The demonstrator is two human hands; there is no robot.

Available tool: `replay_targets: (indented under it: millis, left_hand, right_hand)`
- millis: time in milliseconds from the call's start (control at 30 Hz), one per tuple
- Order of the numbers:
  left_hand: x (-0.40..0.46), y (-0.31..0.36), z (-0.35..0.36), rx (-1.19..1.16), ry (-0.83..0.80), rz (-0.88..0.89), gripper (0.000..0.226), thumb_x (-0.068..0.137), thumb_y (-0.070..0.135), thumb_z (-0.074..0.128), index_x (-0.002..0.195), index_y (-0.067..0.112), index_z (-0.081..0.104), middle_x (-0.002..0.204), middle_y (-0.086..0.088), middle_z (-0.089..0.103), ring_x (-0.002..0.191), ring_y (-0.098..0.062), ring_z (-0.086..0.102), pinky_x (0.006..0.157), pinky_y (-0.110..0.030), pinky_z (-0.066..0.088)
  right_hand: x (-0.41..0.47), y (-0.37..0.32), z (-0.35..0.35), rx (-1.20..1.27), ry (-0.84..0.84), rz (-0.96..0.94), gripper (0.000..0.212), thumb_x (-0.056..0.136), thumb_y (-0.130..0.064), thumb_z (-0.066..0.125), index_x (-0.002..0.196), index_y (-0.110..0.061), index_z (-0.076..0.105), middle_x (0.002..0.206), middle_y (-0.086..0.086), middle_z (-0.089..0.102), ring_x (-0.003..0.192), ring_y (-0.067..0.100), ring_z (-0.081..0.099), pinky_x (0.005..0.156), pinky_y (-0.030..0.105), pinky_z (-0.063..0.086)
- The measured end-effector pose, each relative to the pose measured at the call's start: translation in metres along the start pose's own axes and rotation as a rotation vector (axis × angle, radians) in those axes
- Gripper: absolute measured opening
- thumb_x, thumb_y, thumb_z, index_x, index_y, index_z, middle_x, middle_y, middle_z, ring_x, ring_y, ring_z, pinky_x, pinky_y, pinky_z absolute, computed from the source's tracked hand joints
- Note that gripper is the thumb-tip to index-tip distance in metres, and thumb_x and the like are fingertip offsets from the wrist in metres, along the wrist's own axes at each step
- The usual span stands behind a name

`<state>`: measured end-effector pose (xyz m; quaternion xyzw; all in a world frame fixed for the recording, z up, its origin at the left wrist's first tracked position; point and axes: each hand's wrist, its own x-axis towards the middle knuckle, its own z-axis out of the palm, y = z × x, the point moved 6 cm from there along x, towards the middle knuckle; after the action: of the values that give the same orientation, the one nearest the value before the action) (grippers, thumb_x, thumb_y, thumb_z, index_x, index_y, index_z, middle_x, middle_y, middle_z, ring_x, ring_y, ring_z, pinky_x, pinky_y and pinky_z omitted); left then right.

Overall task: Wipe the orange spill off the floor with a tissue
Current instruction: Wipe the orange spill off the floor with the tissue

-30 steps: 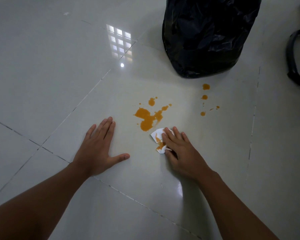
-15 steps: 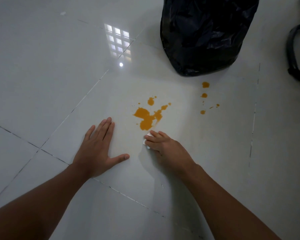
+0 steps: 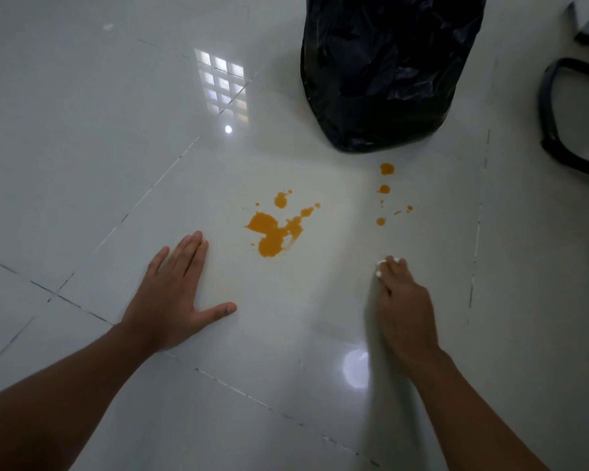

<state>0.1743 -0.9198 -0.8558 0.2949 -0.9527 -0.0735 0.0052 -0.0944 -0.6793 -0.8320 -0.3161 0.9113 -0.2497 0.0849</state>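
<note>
While my right hand (image 3: 400, 300) presses the crumpled tissue (image 3: 381, 266) floorward, fingers closed over it, the orange spill (image 3: 274, 234) lies between it and my flat, spread left hand (image 3: 174, 297); a black bag (image 3: 385, 69) stands beyond.

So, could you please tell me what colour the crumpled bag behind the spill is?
Glossy black: the crumpled plastic bag, clearest in the head view.
</note>
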Motion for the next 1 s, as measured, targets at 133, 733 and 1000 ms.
replay_targets:
  millis: [133, 733, 1000]
  left_hand:
    - [0.0, 0.001, 0.0, 0.011, -0.009, -0.001, 0.114, 0.079, 0.09, 0.025, 0.158, 0.007, 0.015, 0.168, -0.009, 0.01, 0.155, -0.02, 0.009, 0.125, -0.048, 0.015]
    - [0.003, -0.001, 0.007, 0.052, -0.063, -0.024, 0.118, 0.077, 0.093, 0.013, 0.158, 0.007, 0.007, 0.169, -0.009, 0.003, 0.156, -0.019, 0.0, 0.126, -0.046, 0.008]
    - [0.003, 0.0, 0.006, 0.05, -0.089, -0.017, 0.12, 0.075, 0.094, 0.01, 0.159, 0.009, 0.003, 0.169, -0.008, -0.003, 0.155, -0.018, -0.004, 0.126, -0.044, 0.005]
  right_hand:
    - [-0.018, -0.052, 0.031, -0.015, -0.098, -0.138, 0.052, 0.086, 0.014, 0.048, 0.135, 0.001, 0.054, 0.148, 0.015, 0.046, 0.144, 0.029, 0.034, 0.114, 0.022, 0.014]
    - [-0.124, -0.079, 0.046, -0.007, -0.16, -0.421, 0.06, 0.066, 0.021, 0.069, 0.122, -0.002, 0.067, 0.134, 0.013, 0.061, 0.125, 0.034, 0.056, 0.117, 0.024, 0.019]
    - [-0.114, -0.064, 0.019, -0.018, -0.119, -0.532, 0.052, 0.068, 0.015, 0.065, 0.115, -0.004, 0.072, 0.127, 0.009, 0.067, 0.12, 0.028, 0.062, 0.102, 0.037, 0.048]
